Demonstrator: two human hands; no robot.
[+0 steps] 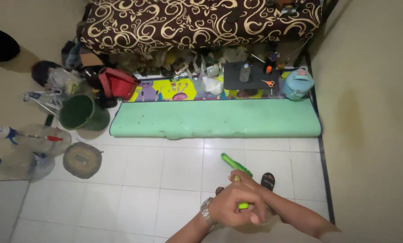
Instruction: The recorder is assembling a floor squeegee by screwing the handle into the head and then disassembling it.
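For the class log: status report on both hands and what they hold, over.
Left hand and right hand both clasped on green handle. Handle angled over white tiled floor. Green rolled mat ahead, apart.

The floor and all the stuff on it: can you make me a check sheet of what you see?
Surface: white tiled floor, partly covered by a green mat.
Job's things: bright green stick, gripped by both hands.
Clutter: green bucket, red bag, round woven mat, clear plastic bottles, orange scissors, blue container.
Hands: left hand with a wristwatch and right hand, both closed around the stick.
Cables: nothing seen.
Surroundings: bed with brown swirl-pattern cover, beige wall, sandal.
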